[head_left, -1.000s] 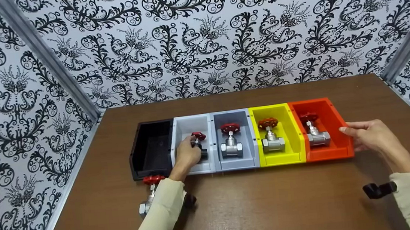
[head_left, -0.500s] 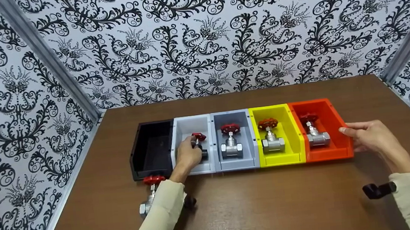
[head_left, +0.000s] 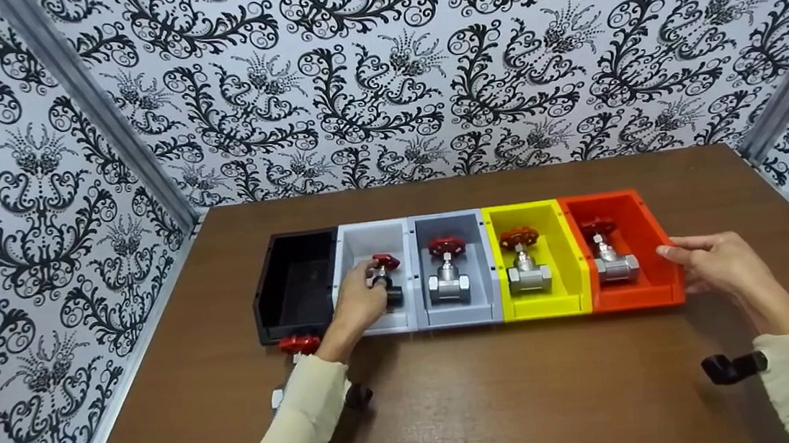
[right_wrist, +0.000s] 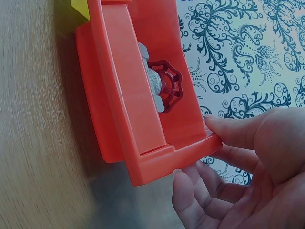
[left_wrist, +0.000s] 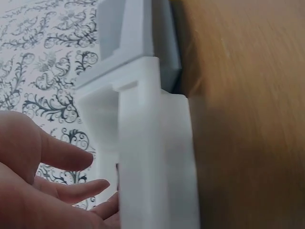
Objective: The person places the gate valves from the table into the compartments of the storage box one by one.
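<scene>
In the head view my left hand reaches into the white bin, beside a valve with a red handwheel and a dark body. Its thumb and fingers are spread in the left wrist view, and the white bin's front wall hides the valve there. My right hand pinches the side wall of the orange-red bin, thumb on the inner side and fingers outside. A silver valve with a red handwheel lies in that bin.
A black bin stands left of the white one. The grey bin and yellow bin each hold a silver valve. Another valve with a red handwheel lies before the black bin, partly behind my left sleeve.
My left hand has drawn slightly left from the valve in the white bin, uncovering more of it. My right hand keeps its hold on the orange-red bin.
</scene>
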Demonstrator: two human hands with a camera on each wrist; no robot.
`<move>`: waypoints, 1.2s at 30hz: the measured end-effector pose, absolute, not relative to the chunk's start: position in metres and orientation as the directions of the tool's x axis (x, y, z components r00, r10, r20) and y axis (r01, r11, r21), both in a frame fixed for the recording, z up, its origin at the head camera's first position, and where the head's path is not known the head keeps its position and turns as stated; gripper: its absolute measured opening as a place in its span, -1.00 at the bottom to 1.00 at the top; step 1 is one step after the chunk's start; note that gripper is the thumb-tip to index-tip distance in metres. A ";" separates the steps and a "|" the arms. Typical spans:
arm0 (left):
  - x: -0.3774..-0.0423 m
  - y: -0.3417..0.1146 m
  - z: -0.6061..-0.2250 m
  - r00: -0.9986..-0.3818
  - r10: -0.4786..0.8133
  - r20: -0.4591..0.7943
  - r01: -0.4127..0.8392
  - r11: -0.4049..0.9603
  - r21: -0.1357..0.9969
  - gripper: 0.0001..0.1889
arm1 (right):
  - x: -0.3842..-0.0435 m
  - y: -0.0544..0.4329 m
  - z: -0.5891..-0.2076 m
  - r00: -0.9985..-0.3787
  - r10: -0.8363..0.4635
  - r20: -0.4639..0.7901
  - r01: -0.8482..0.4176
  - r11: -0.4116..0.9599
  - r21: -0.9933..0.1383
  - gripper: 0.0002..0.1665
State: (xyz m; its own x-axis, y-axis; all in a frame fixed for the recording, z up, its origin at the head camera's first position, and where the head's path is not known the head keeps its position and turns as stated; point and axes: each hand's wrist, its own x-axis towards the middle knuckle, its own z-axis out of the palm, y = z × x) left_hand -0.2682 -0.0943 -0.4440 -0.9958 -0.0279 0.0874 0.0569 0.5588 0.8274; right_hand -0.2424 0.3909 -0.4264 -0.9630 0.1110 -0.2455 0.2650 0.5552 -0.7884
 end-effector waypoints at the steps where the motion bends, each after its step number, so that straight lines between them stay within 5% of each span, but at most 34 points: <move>1: -0.267 -0.095 -0.443 -0.996 -0.025 0.080 0.053 0.554 0.831 -0.59 | -0.242 0.391 -0.426 -0.964 0.111 -0.243 0.263 0.556 -0.788 -0.14; 36: -0.206 -0.158 -0.399 -0.997 0.021 0.078 0.078 0.517 0.852 -0.74 | -0.243 0.391 -0.427 -0.965 0.099 -0.241 0.255 0.552 -0.794 -0.13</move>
State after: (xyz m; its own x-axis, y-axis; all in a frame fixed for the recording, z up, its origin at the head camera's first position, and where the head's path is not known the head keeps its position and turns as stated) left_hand -0.2059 -0.1582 -0.3985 -0.9967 0.0214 0.0783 0.0780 0.5169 0.8525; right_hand -0.2427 0.3907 -0.4270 -0.9655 0.0993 -0.2408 0.2548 0.5515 -0.7943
